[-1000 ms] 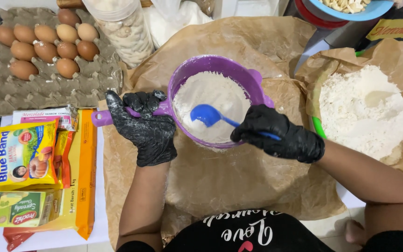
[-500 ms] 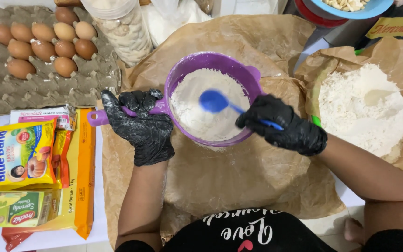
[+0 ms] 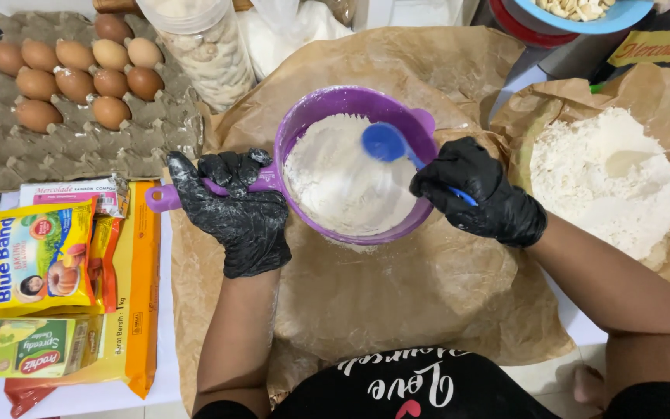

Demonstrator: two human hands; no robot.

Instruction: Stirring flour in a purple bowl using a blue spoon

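Yellow and orange packets [image 3: 36,260] and a green box [image 3: 29,349] lie at the table's left edge below an egg tray [image 3: 79,147]; over brown paper [image 3: 397,302], the black-gloved left hand [image 3: 238,209] grips the handle of a purple sieve [image 3: 350,105] heaped with white flour [image 3: 335,186]; the right hand [image 3: 478,194] clasps a blue spoon [image 3: 385,143] inside it.

L hand [image 3: 234,209] grips sieve [image 3: 350,167], R hand [image 3: 478,190] spoon [image 3: 385,143].
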